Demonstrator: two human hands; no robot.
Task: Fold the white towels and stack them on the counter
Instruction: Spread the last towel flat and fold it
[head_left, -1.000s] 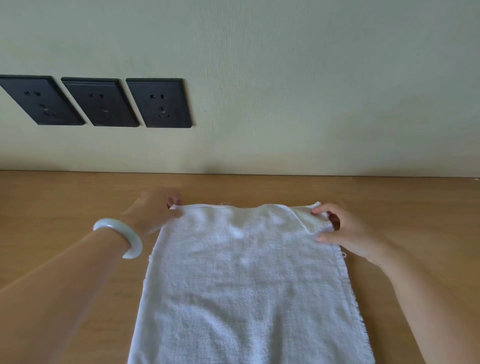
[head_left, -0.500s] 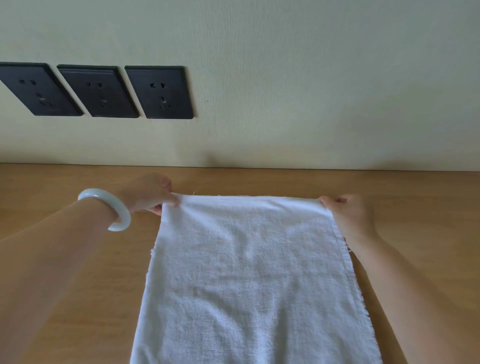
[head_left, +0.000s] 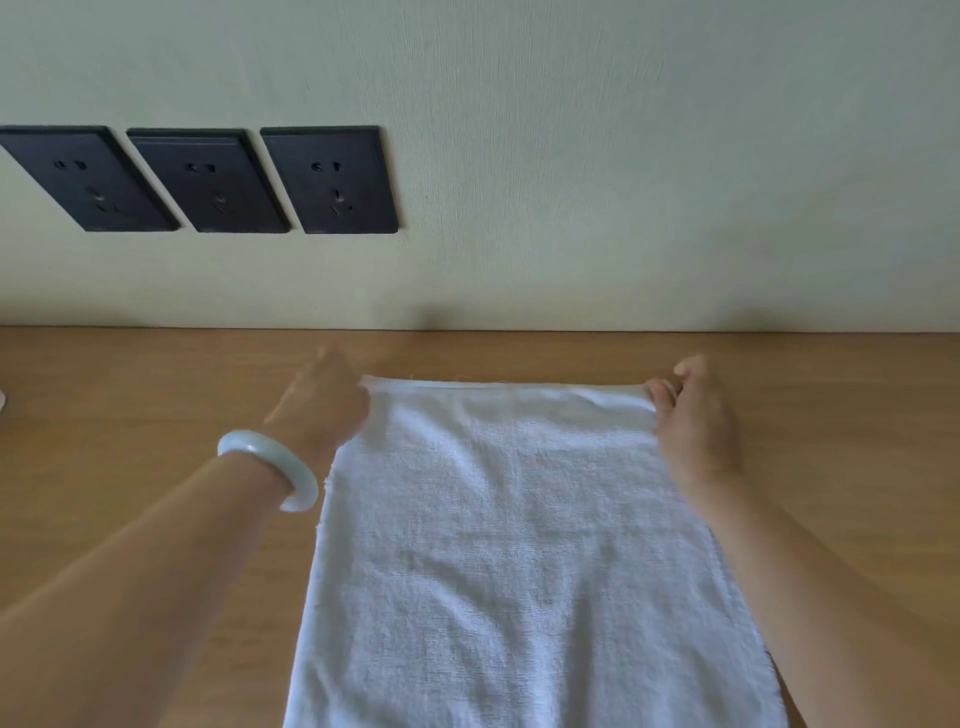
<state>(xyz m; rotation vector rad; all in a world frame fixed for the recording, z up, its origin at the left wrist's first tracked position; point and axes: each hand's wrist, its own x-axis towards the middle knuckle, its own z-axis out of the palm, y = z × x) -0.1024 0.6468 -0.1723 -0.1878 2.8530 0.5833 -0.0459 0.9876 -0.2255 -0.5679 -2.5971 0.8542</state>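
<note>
A white towel (head_left: 519, 545) lies flat and lengthwise on the wooden counter (head_left: 130, 389), running from near the wall down past the bottom of the view. My left hand (head_left: 324, 402), with a pale bangle on its wrist, pinches the towel's far left corner. My right hand (head_left: 696, 410) pinches the far right corner. The far edge between them is stretched straight and slightly rolled. The towel's near end is out of view.
A pale wall rises right behind the counter, with three black wall sockets (head_left: 327, 179) at the upper left. A small pale object (head_left: 2, 402) shows at the far left edge of the counter.
Both hands have pulled the towel's far corners outward and toward the wall. The folded-over right corner is flattened and the far edge now lies straight.
</note>
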